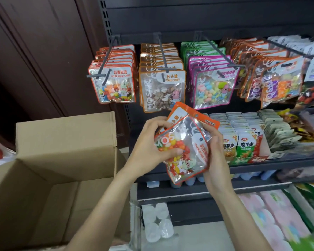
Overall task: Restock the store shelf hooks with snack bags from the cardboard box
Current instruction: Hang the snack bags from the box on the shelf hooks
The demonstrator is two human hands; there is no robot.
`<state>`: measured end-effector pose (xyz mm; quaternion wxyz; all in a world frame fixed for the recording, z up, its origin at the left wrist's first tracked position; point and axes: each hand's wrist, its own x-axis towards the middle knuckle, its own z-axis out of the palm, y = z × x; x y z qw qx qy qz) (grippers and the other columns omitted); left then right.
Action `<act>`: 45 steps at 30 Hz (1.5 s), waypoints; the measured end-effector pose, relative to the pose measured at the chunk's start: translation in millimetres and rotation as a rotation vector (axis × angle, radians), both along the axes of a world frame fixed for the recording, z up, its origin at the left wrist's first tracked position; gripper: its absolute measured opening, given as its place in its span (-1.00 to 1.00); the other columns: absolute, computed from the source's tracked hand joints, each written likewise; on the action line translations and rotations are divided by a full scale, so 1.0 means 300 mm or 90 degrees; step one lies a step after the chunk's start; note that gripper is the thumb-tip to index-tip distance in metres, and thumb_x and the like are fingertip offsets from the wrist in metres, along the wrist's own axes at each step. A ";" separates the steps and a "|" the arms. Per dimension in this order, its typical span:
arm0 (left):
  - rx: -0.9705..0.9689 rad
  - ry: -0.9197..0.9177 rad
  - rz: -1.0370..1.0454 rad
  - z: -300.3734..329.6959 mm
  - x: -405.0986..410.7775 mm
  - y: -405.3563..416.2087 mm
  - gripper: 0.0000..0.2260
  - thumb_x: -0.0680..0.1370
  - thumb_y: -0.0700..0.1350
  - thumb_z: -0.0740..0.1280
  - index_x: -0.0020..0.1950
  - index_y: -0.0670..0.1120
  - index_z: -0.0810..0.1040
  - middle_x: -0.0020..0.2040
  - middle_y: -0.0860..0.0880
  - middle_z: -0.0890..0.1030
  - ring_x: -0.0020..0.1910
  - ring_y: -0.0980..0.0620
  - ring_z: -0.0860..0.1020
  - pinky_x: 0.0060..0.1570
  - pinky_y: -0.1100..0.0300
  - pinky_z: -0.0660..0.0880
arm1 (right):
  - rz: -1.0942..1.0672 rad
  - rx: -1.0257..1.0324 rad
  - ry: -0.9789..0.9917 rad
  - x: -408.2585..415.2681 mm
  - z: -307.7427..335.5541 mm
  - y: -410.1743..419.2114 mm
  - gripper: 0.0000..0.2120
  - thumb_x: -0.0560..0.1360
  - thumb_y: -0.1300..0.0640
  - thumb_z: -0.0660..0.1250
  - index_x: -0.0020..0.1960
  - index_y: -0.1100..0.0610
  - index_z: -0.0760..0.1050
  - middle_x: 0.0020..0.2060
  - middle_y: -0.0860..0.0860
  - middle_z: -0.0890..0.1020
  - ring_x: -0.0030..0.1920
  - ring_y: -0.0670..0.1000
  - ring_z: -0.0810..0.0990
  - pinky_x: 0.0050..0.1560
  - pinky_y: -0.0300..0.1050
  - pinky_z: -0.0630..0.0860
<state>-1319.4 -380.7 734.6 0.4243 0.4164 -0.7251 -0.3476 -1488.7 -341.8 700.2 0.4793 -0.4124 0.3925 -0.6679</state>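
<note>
Two clear snack bags are held together in front of a black store shelf [261, 165]. The nearer colour beans bag [184, 151], orange-edged and filled with bright round candies, overlaps a stone candy bag [181, 113] behind it. The left hand [149, 145] curls around the bags' left side, thumb pressing the front of the nearer bag. The right hand [215, 151] grips their right edge with fingers wrapped behind. To the left and nearer stands an open cardboard box [65, 142]; its inside shows only bare cardboard from here. Farther away, hooks [163, 55] carry rows of candy bags: colour beans left, stone candy centre, pastel candy right. Below them, the shelf holds upright packets [246, 145].
</note>
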 end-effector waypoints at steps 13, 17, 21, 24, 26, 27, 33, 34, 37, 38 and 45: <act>0.180 0.178 -0.013 -0.042 0.131 0.073 -0.58 0.34 -0.15 0.48 0.08 0.00 0.36 0.12 0.03 0.55 0.04 0.08 0.63 -0.17 0.23 0.59 | 0.023 -0.004 0.167 0.052 0.010 -0.016 -0.64 0.49 0.01 0.29 0.25 -0.23 0.36 0.16 -0.11 0.57 0.10 -0.10 0.62 -0.11 -0.25 0.56; 0.175 0.157 -0.019 -0.037 0.178 0.080 -0.59 0.33 -0.15 0.47 0.07 0.00 0.36 0.07 0.04 0.57 0.01 0.10 0.64 -0.20 0.28 0.57 | 0.107 -0.012 0.165 0.047 0.027 -0.032 -0.34 0.43 0.12 0.37 0.40 -0.27 0.18 0.28 -0.01 0.52 0.21 -0.05 0.58 0.02 -0.18 0.58; 0.169 0.194 0.001 -0.048 0.201 0.076 -0.57 0.36 -0.18 0.52 0.08 -0.01 0.37 0.24 0.09 0.51 0.15 0.11 0.58 -0.14 0.27 0.57 | 0.061 -0.010 0.164 0.069 0.031 -0.040 -0.27 0.41 0.12 0.37 0.42 -0.26 0.09 0.27 0.02 0.52 0.18 -0.10 0.59 0.02 -0.22 0.58; 0.160 0.244 0.083 -0.043 0.244 0.072 -0.55 0.33 -0.16 0.55 0.08 0.04 0.39 0.21 0.04 0.55 0.08 0.10 0.61 -0.15 0.24 0.59 | -0.039 -0.021 0.172 0.067 0.021 -0.044 -0.30 0.44 0.09 0.39 0.43 -0.22 0.11 0.30 -0.04 0.48 0.22 -0.14 0.55 0.17 -0.18 0.54; 0.159 0.316 0.168 -0.029 0.283 0.073 -0.54 0.30 -0.14 0.49 0.10 0.09 0.39 0.08 -0.04 0.64 -0.04 0.04 0.66 -0.23 0.21 0.61 | -0.098 -0.024 0.173 0.055 0.013 -0.045 -0.33 0.46 0.10 0.39 0.42 -0.21 0.12 0.31 -0.06 0.47 0.24 -0.15 0.53 0.20 -0.17 0.52; 0.150 0.354 0.199 -0.022 0.304 0.071 -0.52 0.31 -0.14 0.48 0.14 0.14 0.40 0.04 -0.04 0.67 -0.07 0.02 0.67 -0.23 0.19 0.62 | -0.115 -0.023 0.169 0.049 0.010 -0.047 -0.35 0.48 0.11 0.39 0.41 -0.22 0.13 0.30 -0.05 0.48 0.23 -0.15 0.54 0.16 -0.20 0.53; -0.028 0.338 0.243 0.049 0.391 -0.003 -0.61 0.41 -0.13 0.49 0.12 0.25 0.54 0.10 0.16 0.61 0.11 0.01 0.61 -0.03 0.14 0.61 | -0.091 -0.025 0.175 0.096 0.009 -0.060 -0.34 0.44 0.10 0.37 0.42 -0.19 0.14 0.22 -0.21 0.47 0.14 -0.27 0.55 0.00 -0.35 0.54; -0.040 0.318 0.243 0.061 0.391 -0.020 -0.64 0.42 -0.12 0.48 0.11 0.26 0.55 0.09 0.19 0.60 0.10 0.04 0.61 -0.03 0.14 0.60 | -0.074 -0.026 0.180 0.112 0.009 -0.062 -0.35 0.44 0.11 0.37 0.40 -0.22 0.14 0.23 -0.18 0.47 0.14 -0.27 0.55 -0.01 -0.36 0.53; -0.051 0.322 0.248 0.081 0.380 -0.057 -0.64 0.45 -0.17 0.46 0.14 0.18 0.52 0.04 0.26 0.60 0.05 0.15 0.61 -0.15 0.28 0.57 | -0.037 -0.022 0.197 0.154 0.006 -0.071 -0.34 0.48 0.14 0.37 0.43 -0.22 0.13 0.26 -0.11 0.48 0.19 -0.21 0.55 0.08 -0.25 0.55; -0.060 0.332 0.254 0.081 0.380 -0.066 -0.64 0.46 -0.19 0.46 0.15 0.16 0.52 0.06 0.23 0.59 0.05 0.15 0.61 -0.16 0.29 0.56 | -0.030 -0.022 0.203 0.165 0.006 -0.072 -0.33 0.48 0.14 0.37 0.45 -0.19 0.12 0.25 -0.11 0.49 0.19 -0.20 0.55 0.11 -0.22 0.55; -0.080 0.370 0.272 0.070 0.392 -0.124 -0.64 0.46 -0.19 0.47 0.17 0.13 0.52 0.16 0.07 0.57 0.13 0.09 0.58 0.03 0.16 0.57 | -0.034 -0.015 0.224 0.202 0.015 -0.085 -0.29 0.46 0.12 0.36 0.50 -0.10 0.10 0.20 -0.17 0.51 0.17 -0.19 0.56 0.20 -0.06 0.53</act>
